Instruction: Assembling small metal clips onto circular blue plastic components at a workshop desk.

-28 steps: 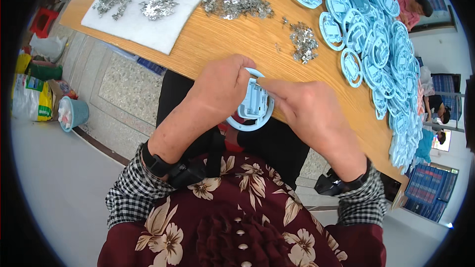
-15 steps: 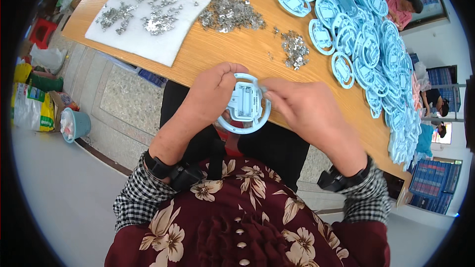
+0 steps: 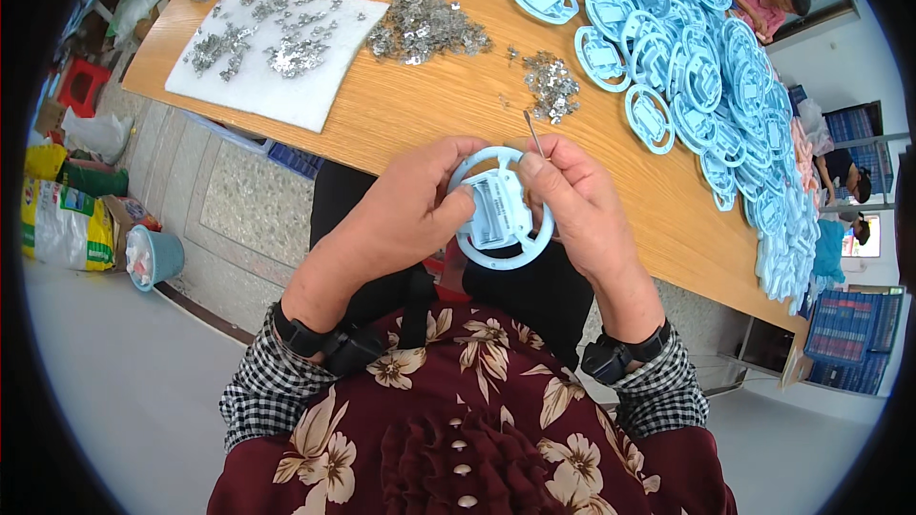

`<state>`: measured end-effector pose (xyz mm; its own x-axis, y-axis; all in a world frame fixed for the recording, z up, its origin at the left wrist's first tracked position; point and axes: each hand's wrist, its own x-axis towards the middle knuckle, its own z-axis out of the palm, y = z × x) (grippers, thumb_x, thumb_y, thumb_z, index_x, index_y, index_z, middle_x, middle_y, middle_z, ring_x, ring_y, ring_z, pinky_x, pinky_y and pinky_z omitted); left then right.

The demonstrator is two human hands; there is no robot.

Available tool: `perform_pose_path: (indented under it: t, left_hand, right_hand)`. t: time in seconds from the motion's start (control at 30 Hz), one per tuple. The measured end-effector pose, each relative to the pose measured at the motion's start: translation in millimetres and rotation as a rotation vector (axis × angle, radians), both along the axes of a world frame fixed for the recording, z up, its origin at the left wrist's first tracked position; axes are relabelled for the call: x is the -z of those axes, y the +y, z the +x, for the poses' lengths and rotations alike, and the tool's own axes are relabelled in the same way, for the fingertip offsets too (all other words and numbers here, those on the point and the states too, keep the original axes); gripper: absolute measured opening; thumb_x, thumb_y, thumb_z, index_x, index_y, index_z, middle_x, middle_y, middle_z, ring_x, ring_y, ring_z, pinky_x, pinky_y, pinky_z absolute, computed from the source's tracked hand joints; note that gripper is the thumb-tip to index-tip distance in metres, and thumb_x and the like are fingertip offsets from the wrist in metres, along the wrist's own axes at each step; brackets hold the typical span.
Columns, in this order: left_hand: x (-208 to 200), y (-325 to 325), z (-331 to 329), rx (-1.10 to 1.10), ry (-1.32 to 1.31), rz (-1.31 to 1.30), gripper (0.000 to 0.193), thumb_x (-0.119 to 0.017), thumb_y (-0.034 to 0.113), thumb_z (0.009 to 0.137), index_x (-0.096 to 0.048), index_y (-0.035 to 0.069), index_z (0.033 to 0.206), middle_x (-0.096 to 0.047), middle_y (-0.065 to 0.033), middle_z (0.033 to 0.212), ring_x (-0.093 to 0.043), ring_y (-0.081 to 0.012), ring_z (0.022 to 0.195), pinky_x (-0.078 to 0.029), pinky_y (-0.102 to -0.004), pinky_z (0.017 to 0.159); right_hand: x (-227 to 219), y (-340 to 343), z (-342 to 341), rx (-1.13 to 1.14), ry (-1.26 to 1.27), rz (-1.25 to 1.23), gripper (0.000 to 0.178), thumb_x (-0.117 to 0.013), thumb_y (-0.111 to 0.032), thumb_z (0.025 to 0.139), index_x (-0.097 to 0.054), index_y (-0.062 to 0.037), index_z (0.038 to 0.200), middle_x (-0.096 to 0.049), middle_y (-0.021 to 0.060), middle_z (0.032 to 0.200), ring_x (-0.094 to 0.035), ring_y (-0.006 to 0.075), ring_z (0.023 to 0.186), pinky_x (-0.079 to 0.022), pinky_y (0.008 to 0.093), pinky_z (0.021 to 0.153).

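My left hand is closed on the left side of a light-blue, steering-wheel-shaped plastic part, with the thumb on its rectangular middle compartment. The part is held over my lap by the table's near edge. My right hand is at the part's upper right rim, fingers pinched round a thin metal rod that points up toward the table. The rod's lower end is hidden by the fingers, so its kind does not show. A small heap of silvery metal pieces lies just beyond the hands.
A large pile of similar blue parts covers the table's right side. Farther left are a bigger heap of metal pieces and a white foam sheet with more pieces. A blue bucket stands on the floor at left. Other people sit at far right.
My right hand has drawn in and turned upright at the part's rim, and the thin metal rod now shows in its fingers. The part has shifted slightly right and tilted, with my left thumb now on its middle.
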<state>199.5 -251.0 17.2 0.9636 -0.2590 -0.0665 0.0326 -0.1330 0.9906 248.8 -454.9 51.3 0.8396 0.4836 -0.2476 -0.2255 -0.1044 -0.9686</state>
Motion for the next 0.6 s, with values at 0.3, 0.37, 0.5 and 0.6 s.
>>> perform_pose_path:
  t: [0.3,0.37,0.5,0.6]
  left_hand:
    - [22,-2,-8,-0.092,0.245,-0.807,0.057,-0.067,0.020,0.095,-0.045,0.000,0.143,-0.060,-0.0162,0.132,-0.069,-0.0277,0.104,-0.061,-0.0402,0.085]
    - [21,-4,-9,-0.064,0.209,-0.787,0.053,-0.059,0.026,0.100,-0.046,-0.001,0.143,-0.062,-0.0144,0.126,-0.069,-0.0238,0.103,-0.061,-0.0359,0.084]
    - [18,-6,-10,-0.050,0.130,-0.627,0.052,-0.051,0.031,0.105,-0.043,0.000,0.146,-0.064,-0.0122,0.123,-0.068,-0.0197,0.103,-0.060,-0.0313,0.083]
    - [11,-13,-10,-0.144,0.205,-0.608,0.053,-0.052,0.030,0.105,-0.041,0.002,0.148,-0.063,-0.0126,0.125,-0.069,-0.0194,0.101,-0.060,-0.0311,0.082]
  right_hand:
    - [22,16,-20,0.098,-0.341,0.062,0.015,-0.057,-0.010,0.102,-0.059,0.0000,0.113,-0.066,0.0007,0.084,-0.059,0.0054,0.076,-0.050,0.0238,0.069]
    - [34,19,-20,0.112,-0.389,0.086,0.013,-0.059,-0.009,0.101,-0.059,0.0000,0.110,-0.066,0.0017,0.080,-0.060,0.0044,0.072,-0.049,0.0233,0.065]
    - [27,24,-19,0.097,-0.385,-0.037,0.014,-0.064,-0.010,0.098,-0.059,0.0003,0.107,-0.064,0.0006,0.073,-0.057,0.0038,0.060,-0.046,0.0224,0.056]
    - [31,27,-13,0.109,-0.289,-0.011,0.015,-0.065,-0.009,0.097,-0.058,-0.0004,0.107,-0.060,-0.0013,0.069,-0.055,0.0042,0.058,-0.045,0.0223,0.054]
